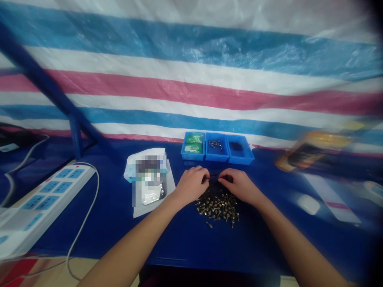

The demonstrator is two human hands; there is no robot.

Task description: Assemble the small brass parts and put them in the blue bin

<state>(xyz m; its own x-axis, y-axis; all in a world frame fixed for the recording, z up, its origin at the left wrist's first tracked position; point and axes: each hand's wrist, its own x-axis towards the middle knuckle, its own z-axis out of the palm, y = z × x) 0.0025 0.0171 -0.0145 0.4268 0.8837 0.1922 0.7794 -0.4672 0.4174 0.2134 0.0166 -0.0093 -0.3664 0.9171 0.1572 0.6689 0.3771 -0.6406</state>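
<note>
My left hand (191,184) and my right hand (239,185) rest close together on the blue table (119,223), fingers curled and pinching a small dark item (214,180) between them; what it is I cannot make out. Just in front of the hands lies a heap of several small brass-coloured screws or connectors (218,206). Behind the hands stand three small blue bins: the left bin (193,146) holds green parts, the middle bin (216,147) holds a few small metal parts, the right bin (239,149) holds something dark.
A white packet with a phone-like device (149,179) lies left of my hands. A white power strip (38,199) with cable sits at the far left. A blurred yellow-black tool (314,151) and a white mouse (308,204) are on the right. A striped plastic sheet (191,79) backs the table.
</note>
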